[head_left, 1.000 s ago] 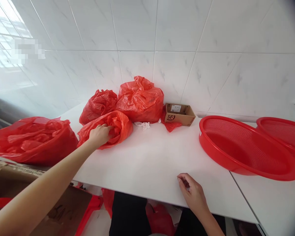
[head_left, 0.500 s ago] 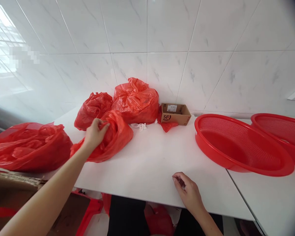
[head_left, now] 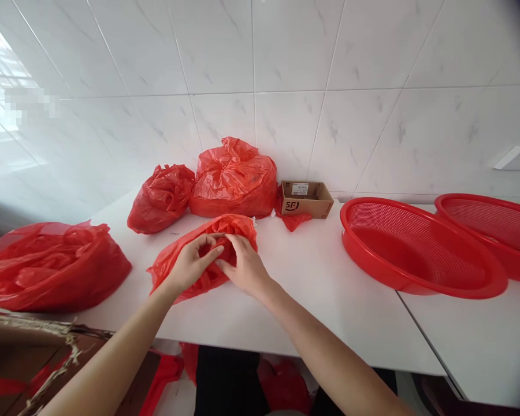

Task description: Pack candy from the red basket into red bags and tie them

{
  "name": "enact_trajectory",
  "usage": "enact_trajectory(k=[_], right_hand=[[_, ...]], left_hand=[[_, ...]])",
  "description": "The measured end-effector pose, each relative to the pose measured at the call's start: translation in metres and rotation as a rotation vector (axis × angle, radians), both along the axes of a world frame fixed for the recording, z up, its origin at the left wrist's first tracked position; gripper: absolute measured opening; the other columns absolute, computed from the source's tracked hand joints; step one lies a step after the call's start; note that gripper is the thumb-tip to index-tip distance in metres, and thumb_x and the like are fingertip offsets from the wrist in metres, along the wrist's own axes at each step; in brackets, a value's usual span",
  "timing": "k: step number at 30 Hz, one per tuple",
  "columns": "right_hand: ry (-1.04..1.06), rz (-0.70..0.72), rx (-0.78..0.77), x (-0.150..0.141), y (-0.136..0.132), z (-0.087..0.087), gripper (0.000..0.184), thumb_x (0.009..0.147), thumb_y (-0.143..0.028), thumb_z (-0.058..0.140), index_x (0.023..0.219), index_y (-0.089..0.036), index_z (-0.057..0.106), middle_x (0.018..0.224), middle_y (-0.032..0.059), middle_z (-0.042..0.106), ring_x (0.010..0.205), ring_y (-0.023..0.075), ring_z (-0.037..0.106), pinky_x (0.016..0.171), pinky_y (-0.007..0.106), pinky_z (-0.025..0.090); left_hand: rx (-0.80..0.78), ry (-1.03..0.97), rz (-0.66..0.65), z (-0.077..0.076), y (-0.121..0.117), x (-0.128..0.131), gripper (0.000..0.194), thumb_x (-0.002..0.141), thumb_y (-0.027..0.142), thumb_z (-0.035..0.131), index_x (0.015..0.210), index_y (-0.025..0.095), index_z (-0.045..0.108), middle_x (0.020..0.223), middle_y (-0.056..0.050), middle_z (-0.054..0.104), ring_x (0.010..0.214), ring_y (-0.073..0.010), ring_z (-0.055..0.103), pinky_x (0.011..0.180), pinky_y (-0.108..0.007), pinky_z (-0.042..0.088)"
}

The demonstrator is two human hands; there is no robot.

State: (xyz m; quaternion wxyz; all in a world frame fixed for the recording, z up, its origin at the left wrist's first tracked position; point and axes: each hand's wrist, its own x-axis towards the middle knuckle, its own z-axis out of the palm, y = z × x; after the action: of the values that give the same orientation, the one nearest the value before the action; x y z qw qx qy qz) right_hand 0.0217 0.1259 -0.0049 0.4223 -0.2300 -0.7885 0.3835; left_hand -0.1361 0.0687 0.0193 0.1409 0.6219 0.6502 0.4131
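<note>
A red plastic bag (head_left: pixel 179 260) lies on the white table (head_left: pixel 312 289) in front of me. My left hand (head_left: pixel 193 264) grips its gathered top, fingers curled into the plastic. My right hand (head_left: pixel 242 268) meets it from the right, fingers pinching the same bunched opening. What the bag holds is hidden.
Two fuller tied red bags (head_left: pixel 234 176) (head_left: pixel 161 196) stand at the tiled wall, with a small cardboard box (head_left: pixel 305 199) beside them. A large red bag (head_left: pixel 47 266) sits at the left. Two red mesh baskets (head_left: pixel 416 245) (head_left: pixel 494 228) lie on the right. A cardboard carton (head_left: pixel 26 358) is at lower left.
My left hand pulled the red bag toward me from beside the other bags. My right hand left the table's front edge and came up to the bag's top.
</note>
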Motion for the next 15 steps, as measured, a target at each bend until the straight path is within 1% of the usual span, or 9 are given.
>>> enact_trajectory(k=[1,2,4,5,7,8,10,13,15], right_hand=[[-0.007,-0.009,-0.047,-0.004,0.009,-0.005,0.043,0.078,-0.024,0.069,0.119,-0.018,0.06,0.127,0.0154,0.059,0.118,0.0296,0.057,0.1,0.049,0.046],[0.001,-0.007,-0.087,-0.006,0.017,-0.01,0.034,0.076,-0.022,0.069,0.11,-0.018,0.064,0.12,0.0138,0.063,0.111,0.0293,0.061,0.098,0.049,0.046],[0.061,0.007,-0.133,-0.004,0.027,-0.016,0.014,0.08,-0.022,0.064,0.094,-0.019,0.066,0.104,0.0088,0.069,0.099,0.0256,0.065,0.094,0.045,0.049],[0.105,0.005,-0.149,0.0,0.03,-0.017,0.01,0.083,-0.024,0.061,0.091,-0.02,0.065,0.099,0.007,0.07,0.096,0.0237,0.066,0.092,0.042,0.05],[0.2,-0.016,-0.187,0.009,0.03,-0.017,0.015,0.09,-0.031,0.053,0.096,-0.02,0.063,0.1,0.0054,0.07,0.097,0.0207,0.066,0.092,0.038,0.051],[0.252,-0.029,-0.213,0.014,0.03,-0.016,0.019,0.093,-0.034,0.049,0.101,-0.021,0.061,0.103,0.0055,0.07,0.099,0.0199,0.065,0.091,0.037,0.051],[0.414,-0.046,-0.311,0.028,0.028,-0.013,0.023,0.095,-0.038,0.047,0.104,-0.021,0.059,0.107,0.0056,0.069,0.101,0.0197,0.065,0.091,0.036,0.051],[0.76,-0.079,-0.54,0.056,0.029,-0.006,0.021,0.089,-0.041,0.059,0.097,-0.022,0.062,0.101,0.0032,0.069,0.096,0.0198,0.066,0.087,0.036,0.052],[0.883,-0.1,-0.63,0.079,0.032,0.001,0.021,0.085,-0.042,0.065,0.096,-0.025,0.063,0.098,0.0008,0.07,0.093,0.0191,0.066,0.086,0.037,0.053]], left_hand=[[-0.017,0.016,-0.031,0.001,-0.003,0.0,0.029,0.093,0.048,0.047,0.08,0.022,0.052,0.123,-0.008,0.067,0.117,-0.0226,0.061,0.094,-0.033,0.049],[-0.032,0.041,-0.047,0.001,-0.006,0.0,0.03,0.094,0.049,0.045,0.086,0.022,0.055,0.128,-0.008,0.065,0.119,-0.0222,0.06,0.096,-0.033,0.049],[-0.054,0.115,-0.041,0.0,-0.008,-0.002,0.033,0.092,0.05,0.049,0.11,0.024,0.058,0.137,-0.007,0.06,0.125,-0.0227,0.056,0.102,-0.036,0.046],[-0.064,0.165,-0.024,-0.002,-0.007,-0.002,0.044,0.088,0.051,0.055,0.124,0.025,0.053,0.141,-0.007,0.056,0.129,-0.024,0.052,0.104,-0.038,0.044],[-0.091,0.279,0.023,-0.008,-0.002,-0.004,0.073,0.078,0.049,0.068,0.142,0.025,0.04,0.147,-0.009,0.05,0.134,-0.029,0.046,0.108,-0.045,0.039],[-0.105,0.337,0.05,-0.012,0.002,-0.004,0.078,0.077,0.045,0.07,0.145,0.023,0.038,0.148,-0.011,0.049,0.134,-0.0319,0.045,0.108,-0.047,0.037],[-0.133,0.446,0.107,-0.019,0.012,-0.006,0.068,0.08,0.033,0.065,0.143,0.017,0.043,0.144,-0.015,0.052,0.131,-0.0367,0.046,0.107,-0.052,0.036],[-0.171,0.583,0.182,-0.029,0.027,-0.011,0.058,0.078,0.016,0.055,0.135,0.013,0.053,0.135,-0.019,0.059,0.125,-0.0414,0.051,0.103,-0.056,0.036],[-0.179,0.649,0.235,-0.033,0.036,-0.016,0.056,0.077,0.013,0.052,0.133,0.011,0.055,0.135,-0.021,0.058,0.124,-0.0434,0.051,0.101,-0.058,0.036]])
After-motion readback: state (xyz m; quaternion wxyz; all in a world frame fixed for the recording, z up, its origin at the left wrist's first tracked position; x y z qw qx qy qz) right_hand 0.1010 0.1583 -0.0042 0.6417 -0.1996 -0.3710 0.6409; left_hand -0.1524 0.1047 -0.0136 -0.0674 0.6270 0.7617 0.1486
